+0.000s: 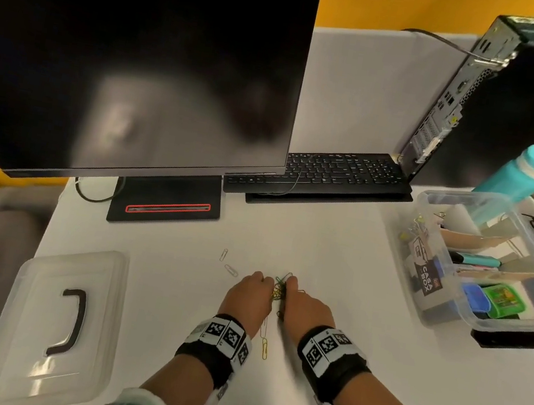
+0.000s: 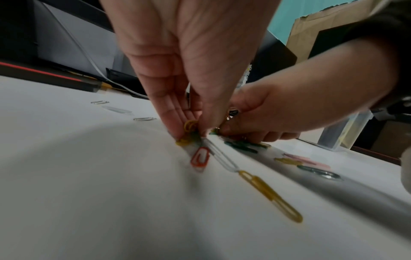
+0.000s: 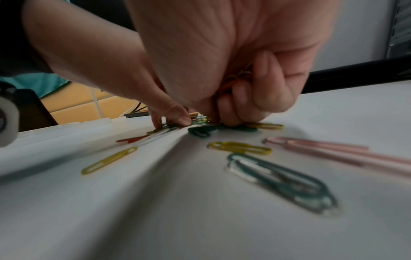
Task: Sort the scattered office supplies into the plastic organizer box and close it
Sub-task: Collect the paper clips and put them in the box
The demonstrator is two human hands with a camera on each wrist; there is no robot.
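While the lid (image 1: pixel 62 321) lies flat at lower left of the table (image 1: pixel 337 254), left hand (image 1: pixel 249 295) pinches yellow clips at the edge of the paper clip pile (image 1: pixel 279 291), centre frame. Right hand (image 1: pixel 303 306), touching the pile, has fingers curled round a bunch of clips. Loose yellow clip (image 1: pixel 265 348) lies between the wrists. Organizer box (image 1: pixel 443 310) stands open, right edge.

Paperclip pile (image 1: pixel 279 292) mostly hidden between hands.
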